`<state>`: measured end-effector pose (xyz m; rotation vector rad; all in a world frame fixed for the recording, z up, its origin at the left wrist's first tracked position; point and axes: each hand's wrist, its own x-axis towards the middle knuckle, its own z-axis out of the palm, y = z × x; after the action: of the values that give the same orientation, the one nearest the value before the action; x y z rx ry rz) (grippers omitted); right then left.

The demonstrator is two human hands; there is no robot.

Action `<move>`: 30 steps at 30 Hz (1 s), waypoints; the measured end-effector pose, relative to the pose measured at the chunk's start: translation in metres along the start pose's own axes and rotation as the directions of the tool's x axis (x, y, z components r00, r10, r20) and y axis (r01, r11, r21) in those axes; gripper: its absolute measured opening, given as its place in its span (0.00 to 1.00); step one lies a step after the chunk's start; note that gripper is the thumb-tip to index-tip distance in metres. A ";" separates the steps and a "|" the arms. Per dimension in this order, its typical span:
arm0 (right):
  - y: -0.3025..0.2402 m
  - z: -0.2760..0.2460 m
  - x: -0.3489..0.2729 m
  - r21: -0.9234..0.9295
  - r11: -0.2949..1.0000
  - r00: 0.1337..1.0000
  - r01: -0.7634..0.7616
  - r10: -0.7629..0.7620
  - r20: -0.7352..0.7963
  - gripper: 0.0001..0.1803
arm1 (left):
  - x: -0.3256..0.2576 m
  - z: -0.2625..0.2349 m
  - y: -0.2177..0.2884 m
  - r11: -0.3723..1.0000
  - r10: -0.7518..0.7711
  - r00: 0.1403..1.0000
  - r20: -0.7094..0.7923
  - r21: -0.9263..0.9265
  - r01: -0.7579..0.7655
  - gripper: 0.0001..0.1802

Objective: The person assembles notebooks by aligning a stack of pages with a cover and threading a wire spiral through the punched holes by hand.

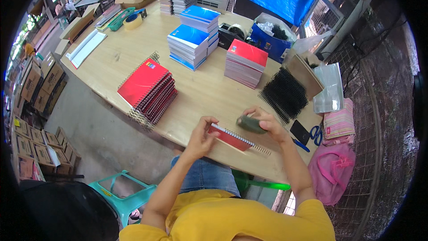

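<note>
We see the left hand [201,137] with fingers [209,124] pinching the left end of a small red-covered spiral notebook [232,138] lying near the front edge of the pale wooden worktop [120,53]. The right hand [267,122] has fingers [256,111] wrapped tight round a dark green oblong tool [250,125], pressed on the notebook's wire spine. Beyond the left fingers we note a slumped stack of red spiral notebooks [149,91]. Beyond the right fingers sits a pile of black wire binding coils [283,94]. Just right of the right fingers lie a black flat phone [300,132] and blue-handled scissors [316,135].
</note>
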<state>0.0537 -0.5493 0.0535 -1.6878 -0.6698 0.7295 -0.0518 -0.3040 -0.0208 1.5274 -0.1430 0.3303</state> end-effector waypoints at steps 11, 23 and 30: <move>-0.011 0.015 0.019 -0.047 0.991 0.990 0.127 -0.123 0.071 0.20 | 0.008 -0.012 -0.015 0.936 -0.153 0.985 0.078 -0.310 0.169 0.20; 0.036 -0.001 -0.105 -0.663 0.499 0.645 -0.558 -0.243 -0.725 0.25 | 0.003 -0.023 0.013 0.883 -0.165 0.985 0.040 -0.439 0.166 0.36; 0.078 0.008 -0.163 -0.714 0.225 0.692 -0.663 -0.181 -0.699 0.31 | 0.001 -0.017 0.029 0.856 -0.283 0.958 -0.039 -0.461 0.234 0.37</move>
<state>-0.0534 -0.6835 -0.0036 -3.0989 -0.1975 -0.3426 -0.0618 -0.2872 0.0061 1.0434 0.0698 0.1448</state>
